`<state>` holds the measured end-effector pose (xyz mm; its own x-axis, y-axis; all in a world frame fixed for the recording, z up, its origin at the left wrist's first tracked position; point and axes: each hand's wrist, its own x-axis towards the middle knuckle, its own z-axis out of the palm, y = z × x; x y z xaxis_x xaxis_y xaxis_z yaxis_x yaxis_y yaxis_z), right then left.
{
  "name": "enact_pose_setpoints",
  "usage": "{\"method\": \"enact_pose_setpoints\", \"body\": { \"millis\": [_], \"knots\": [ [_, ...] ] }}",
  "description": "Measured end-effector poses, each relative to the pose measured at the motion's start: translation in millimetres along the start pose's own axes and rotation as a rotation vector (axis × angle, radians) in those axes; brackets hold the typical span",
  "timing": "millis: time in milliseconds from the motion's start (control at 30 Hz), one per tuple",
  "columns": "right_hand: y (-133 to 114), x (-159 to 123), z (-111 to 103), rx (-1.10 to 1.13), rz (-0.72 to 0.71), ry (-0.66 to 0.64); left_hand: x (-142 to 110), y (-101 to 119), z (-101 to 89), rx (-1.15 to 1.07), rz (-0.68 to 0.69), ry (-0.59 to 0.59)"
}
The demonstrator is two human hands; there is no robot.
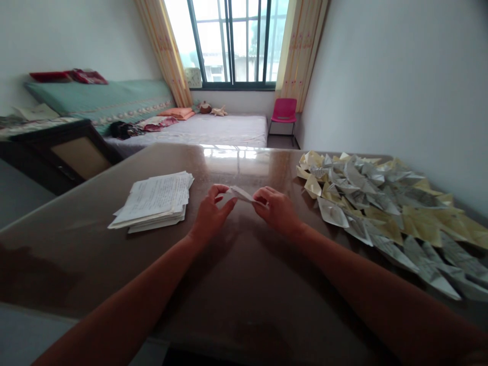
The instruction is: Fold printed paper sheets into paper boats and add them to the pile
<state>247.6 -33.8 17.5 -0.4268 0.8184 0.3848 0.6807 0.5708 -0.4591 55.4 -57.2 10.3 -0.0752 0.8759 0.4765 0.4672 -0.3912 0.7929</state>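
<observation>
The ends of your paper (242, 193) are partly hidden; your left hand (212, 212) and right hand (279, 209) pinch them.

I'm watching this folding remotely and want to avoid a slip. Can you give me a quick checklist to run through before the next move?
1. Both hands on the work: ok. The left hand and right hand each pinch an end of the folded paper.
2. Creases on the held paper sharp: cannot tell; it is small in view and partly covered by fingers.
3. Paper stack apart from the left hand: ok, tabletop shows between them.
4. Stack squared up: not ok, its sheets lie askew.
5. Finished-looking folded pieces apart from the right hand: ok, they lie to its right.
</observation>
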Motion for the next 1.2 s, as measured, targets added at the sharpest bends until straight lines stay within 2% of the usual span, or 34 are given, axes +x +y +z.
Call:
{"method": "enact_pose_setpoints", "body": {
  "millis": [67,100,167,267,367,500,700,833,933,1033,1200],
  "knots": [
    [2.3,-1.8,-4.5,-0.273,-0.119,0.033,-0.9,-1.2,-3.0,0.319,0.218,0.032],
    [3.4,-2.7,-5.4,-0.38,-0.181,0.022,-1.8,-1.7,-4.0,0.448,0.316,0.006],
    [5.3,-3.9,-4.6,-0.508,-0.288,-0.031,-3.9,-3.0,-4.4,0.634,0.455,-0.137],
    [9.2,-3.4,-2.6,-0.539,-0.388,-0.154,-6.2,-7.3,-2.4,0.774,0.518,-0.406],
    [16.8,-0.4,-7.3,-0.468,-0.409,-0.295,-6.4,-12.1,-1.7,0.807,0.47,-0.54],
    [33.9,4.9,-18.9,-0.253,-0.352,-0.41,-5.1,-14.8,-5.8,0.776,0.398,-0.566],
    [55.7,11.5,-13.0,0.054,-0.07,-0.43,3.3,-21.5,-16.8,0.592,0.19,-0.59],
    [55.1,13.7,-7.2,0.055,0.028,-0.441,7.7,-26.8,-17.3,0.493,0.041,-0.578],
    [52.4,14.1,-4.9,0.007,0.071,-0.412,6.9,-26.4,-11.9,0.563,-0.025,-0.506],
    [52.1,13.6,-2.3,-0.047,0.098,-0.383,5.5,-22.9,-6.4,0.66,-0.056,-0.461],
    [53.4,12.4,0.2,-0.088,0.137,-0.378,5.5,-18.3,-3.9,0.725,-0.057,-0.45]
  ]
}}
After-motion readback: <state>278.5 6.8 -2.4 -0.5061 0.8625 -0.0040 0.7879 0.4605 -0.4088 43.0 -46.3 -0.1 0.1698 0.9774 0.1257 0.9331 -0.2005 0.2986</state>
